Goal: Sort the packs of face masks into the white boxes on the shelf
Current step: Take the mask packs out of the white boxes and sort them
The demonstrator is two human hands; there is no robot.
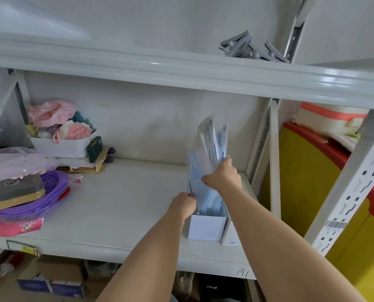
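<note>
both hands grip the mask packs (205,171) standing in the white box (205,227): right hand (224,176) above it, left hand (182,203) at its rim; press them down squarely.

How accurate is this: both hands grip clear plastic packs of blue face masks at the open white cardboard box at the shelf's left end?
Wrong in one respect. In the head view, the left hand and right hand grip the clear plastic packs of blue face masks at the open white cardboard box, but it stands at the right end of the white metal shelf.
</note>
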